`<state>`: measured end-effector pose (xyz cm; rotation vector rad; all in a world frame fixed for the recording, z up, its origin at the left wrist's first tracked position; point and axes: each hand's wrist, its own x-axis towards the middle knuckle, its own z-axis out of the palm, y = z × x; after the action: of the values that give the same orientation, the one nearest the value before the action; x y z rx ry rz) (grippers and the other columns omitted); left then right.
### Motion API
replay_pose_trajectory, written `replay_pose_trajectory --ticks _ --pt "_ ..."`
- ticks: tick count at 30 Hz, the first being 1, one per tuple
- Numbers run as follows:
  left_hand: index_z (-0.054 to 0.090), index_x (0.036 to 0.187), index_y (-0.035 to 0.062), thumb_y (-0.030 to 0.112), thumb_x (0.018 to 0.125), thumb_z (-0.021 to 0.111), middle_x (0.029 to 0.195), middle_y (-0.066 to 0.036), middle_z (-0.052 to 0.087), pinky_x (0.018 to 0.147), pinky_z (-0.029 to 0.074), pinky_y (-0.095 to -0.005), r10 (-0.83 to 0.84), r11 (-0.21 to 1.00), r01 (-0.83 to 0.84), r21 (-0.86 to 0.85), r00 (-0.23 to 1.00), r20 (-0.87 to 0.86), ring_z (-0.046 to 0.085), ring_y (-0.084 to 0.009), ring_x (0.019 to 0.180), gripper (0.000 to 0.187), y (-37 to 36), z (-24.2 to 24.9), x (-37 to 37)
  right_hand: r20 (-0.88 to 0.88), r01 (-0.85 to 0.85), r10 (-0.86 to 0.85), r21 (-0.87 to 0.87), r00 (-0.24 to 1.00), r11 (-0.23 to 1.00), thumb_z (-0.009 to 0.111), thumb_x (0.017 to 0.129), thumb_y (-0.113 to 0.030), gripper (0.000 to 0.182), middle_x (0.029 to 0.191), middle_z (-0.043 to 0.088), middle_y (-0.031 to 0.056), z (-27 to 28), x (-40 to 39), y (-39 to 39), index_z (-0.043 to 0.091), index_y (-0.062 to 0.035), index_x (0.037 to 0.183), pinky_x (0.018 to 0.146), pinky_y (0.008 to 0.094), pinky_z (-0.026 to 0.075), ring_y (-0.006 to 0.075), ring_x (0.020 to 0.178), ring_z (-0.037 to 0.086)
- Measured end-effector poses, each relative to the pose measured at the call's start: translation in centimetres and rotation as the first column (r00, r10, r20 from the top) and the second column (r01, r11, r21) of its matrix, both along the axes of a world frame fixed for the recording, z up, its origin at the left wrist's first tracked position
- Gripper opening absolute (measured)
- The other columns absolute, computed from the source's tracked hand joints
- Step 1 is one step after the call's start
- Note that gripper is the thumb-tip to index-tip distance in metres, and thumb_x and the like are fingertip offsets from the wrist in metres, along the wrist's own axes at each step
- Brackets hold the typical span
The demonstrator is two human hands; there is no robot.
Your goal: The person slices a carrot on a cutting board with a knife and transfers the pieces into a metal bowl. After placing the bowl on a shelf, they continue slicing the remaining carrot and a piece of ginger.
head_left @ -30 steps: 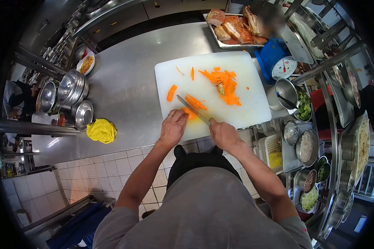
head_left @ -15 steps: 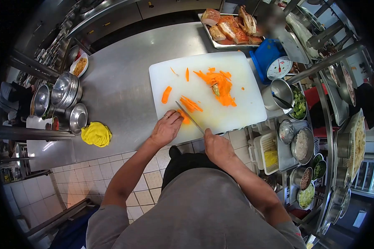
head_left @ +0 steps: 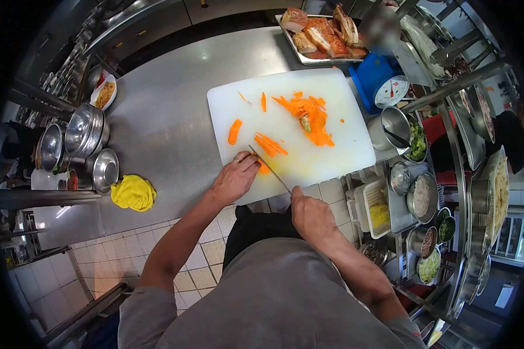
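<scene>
Right hand (head_left: pixel 310 214) drew knife (head_left: pixel 270 168) back across carrot (head_left: pixel 264 167).

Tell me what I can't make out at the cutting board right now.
All in the head view:
- Carrot piece being cut: mostly hidden under the left hand.
- Knife handle: hidden inside the right hand.
- Scale dial reading: too small to tell.
- Tray of meat: far edge cut off by the picture's top.
- Bowls at left: contents too small and distorted.
</scene>
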<state>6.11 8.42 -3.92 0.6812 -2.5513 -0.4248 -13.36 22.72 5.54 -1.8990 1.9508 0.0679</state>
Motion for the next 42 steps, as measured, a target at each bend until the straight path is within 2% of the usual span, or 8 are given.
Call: replay_pose_trajectory --ticks 7,14,18,22,26,36,38,42 --pt "0.069 0.101 0.0006 0.005 0.086 0.065 0.110 -0.010 0.064 0.091 0.055 -0.0394 0.008 1.000 -0.006 0.026 0.998 -0.065 0.060 -0.0299 0.109 0.016 0.1 -0.7 0.4 0.095 0.106 -0.099 -0.070 0.991 0.992 0.050 0.098 -0.012 0.011 0.072 0.070 0.0223 -3.9 0.8 -1.6 0.052 -0.0008 0.096 0.063 0.0460 0.060 0.0369 0.069 0.073" --pt "0.069 0.101 0.0012 0.005 0.088 0.067 0.108 -0.011 0.065 0.087 0.055 -0.0403 0.018 1.000 -0.016 0.019 0.994 -0.108 0.061 -0.0311 0.107 0.014 0.0 -1.1 0.3 0.023 0.064 -0.063 -0.060 0.998 0.996 0.050 0.095 -0.006 0.005 0.071 0.070 0.0218 -0.3 0.8 -0.5 0.051 -0.0011 0.095 0.063 0.0475 0.060 0.0380 0.068 0.073" --pt "0.069 0.102 0.0007 0.005 0.088 0.067 0.108 -0.011 0.065 0.087 0.055 -0.0402 0.014 1.000 -0.012 0.023 0.994 -0.108 0.061 -0.0312 0.107 0.014 -0.2 -0.8 0.1 0.032 0.050 -0.050 -0.012 0.998 0.999 0.050 0.094 -0.005 0.005 0.072 0.070 0.0228 -1.6 0.7 -0.4 0.052 -0.0004 0.095 0.065 0.0487 0.060 0.0392 0.069 0.073" --pt "0.069 0.101 -0.0001 0.005 0.087 0.067 0.109 -0.011 0.066 0.089 0.055 -0.0391 0.024 1.000 -0.024 0.006 0.995 -0.101 0.062 -0.0304 0.107 0.015 -0.1 -0.8 0.2 0.105 0.095 -0.090 -0.045 0.990 0.994 0.050 0.094 -0.005 0.006 0.074 0.070 0.0240 -3.9 0.7 -1.5 0.052 0.0000 0.094 0.067 0.0495 0.060 0.0399 0.071 0.073" --pt "0.070 0.100 -0.0006 0.005 0.087 0.066 0.108 -0.011 0.066 0.090 0.055 -0.0384 0.017 0.999 -0.020 -0.031 0.994 -0.108 0.063 -0.0292 0.107 0.014 0.0 -1.1 0.2 0.131 0.075 -0.062 -0.101 0.989 0.992 0.050 0.096 -0.007 0.007 0.074 0.070 0.0242 -2.7 -0.2 -1.6 0.051 -0.0008 0.095 0.064 0.0492 0.059 0.0402 0.070 0.073" --pt "0.071 0.098 -0.0009 0.005 0.088 0.066 0.106 -0.012 0.068 0.090 0.055 -0.0399 0.051 0.999 -0.048 0.023 0.987 -0.150 0.063 -0.0302 0.104 0.013 0.1 -1.3 0.3 0.121 0.033 -0.029 -0.037 0.992 0.999 0.049 0.102 -0.014 0.017 0.071 0.069 0.0232 -1.3 -0.1 -0.5 0.052 0.0003 0.094 0.062 0.0490 0.059 0.0406 0.068 0.072" --pt "0.070 0.099 -0.0010 0.002 0.086 0.070 0.104 -0.013 0.068 0.089 0.054 -0.0409 0.042 0.999 -0.041 0.004 0.987 -0.157 0.064 -0.0323 0.102 0.013 0.1 -1.5 0.4 0.182 0.077 -0.054 -0.123 0.982 0.989 0.057 0.100 -0.014 0.018 0.066 0.065 0.0260 -2.8 0.1 -0.4 0.051 0.0020 0.095 0.059 0.0547 0.055 0.0463 0.063 0.067" --pt "0.070 0.098 -0.0008 0.003 0.086 0.069 0.104 -0.013 0.068 0.089 0.055 -0.0409 0.055 0.998 -0.060 -0.022 0.985 -0.164 0.064 -0.0322 0.101 0.013 -0.1 -1.2 0.8 0.076 0.049 -0.046 -0.042 0.996 0.998 0.050 0.100 -0.012 0.013 0.071 0.069 0.0237 -3.5 0.8 -1.5 0.053 -0.0009 0.093 0.063 0.0477 0.060 0.0398 0.068 0.072"
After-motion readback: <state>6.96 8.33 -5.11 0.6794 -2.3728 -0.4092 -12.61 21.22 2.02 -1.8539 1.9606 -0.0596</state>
